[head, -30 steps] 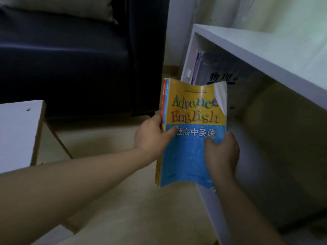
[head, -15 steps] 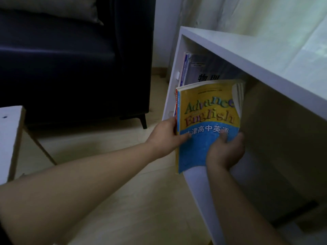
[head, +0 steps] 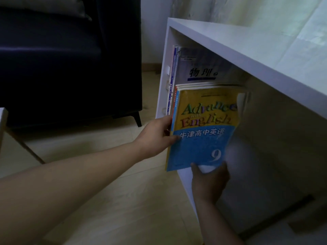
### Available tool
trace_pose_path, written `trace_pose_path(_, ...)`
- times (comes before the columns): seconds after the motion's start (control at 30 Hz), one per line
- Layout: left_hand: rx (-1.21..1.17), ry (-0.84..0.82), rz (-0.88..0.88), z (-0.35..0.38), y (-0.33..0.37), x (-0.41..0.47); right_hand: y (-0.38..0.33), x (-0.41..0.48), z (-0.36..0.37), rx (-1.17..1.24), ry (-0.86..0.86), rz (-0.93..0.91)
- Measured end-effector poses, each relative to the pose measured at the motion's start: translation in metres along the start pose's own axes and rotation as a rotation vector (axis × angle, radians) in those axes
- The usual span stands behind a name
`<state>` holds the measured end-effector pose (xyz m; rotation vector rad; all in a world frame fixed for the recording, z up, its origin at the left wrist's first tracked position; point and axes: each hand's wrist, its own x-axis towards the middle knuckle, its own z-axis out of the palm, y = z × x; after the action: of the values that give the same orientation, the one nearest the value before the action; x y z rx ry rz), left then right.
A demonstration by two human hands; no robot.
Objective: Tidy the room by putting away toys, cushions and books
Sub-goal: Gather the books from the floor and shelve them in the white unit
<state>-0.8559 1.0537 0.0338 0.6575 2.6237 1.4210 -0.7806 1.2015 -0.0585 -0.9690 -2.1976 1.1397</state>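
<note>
Sofa: dark, standing at the left, with a strip of floor lying open between it and the shelf.
Shelf: white, its compartment facing the camera. The left wall's edge is running just behind the book's spine, and the top board is hanging over the book's upper right corner. Wide room is lying open to the right inside.
Books: standing upright against the left wall, right behind the held one.
Book: yellow and blue, standing upright and slightly tilted in the opening. Its lower left corner is sticking out over the floor, and its top right cover corner is curling.
Left hand: gripping the spine edge at mid-height, thumb lying on the cover, fingers wrapping behind.
Right hand: pinching the bottom right corner from below, fingers clamped on it.
</note>
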Motion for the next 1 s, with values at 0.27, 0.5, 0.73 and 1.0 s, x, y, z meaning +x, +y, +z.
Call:
trace_pose_path(0.27, -0.036, -0.017, -0.001, 0.002, 0.000, 0.002, 0.010, 0.000, 0.025, -0.459, -0.164, -0.132)
trace_pose_path(0.5, -0.056, -0.014, -0.001, -0.003, 0.001, 0.021, 0.001, 0.019, 0.040, -0.524, -0.234, -0.063)
trace_pose_path(0.73, -0.089, -0.024, -0.007, -0.003, 0.000, 0.039, 0.000, 0.040, 0.048, -0.505, -0.246, -0.047)
trace_pose_path(1.0, -0.171, -0.002, -0.034, -0.002, -0.008, 0.059, -0.006, 0.064, 0.059, -0.511, -0.275, -0.035)
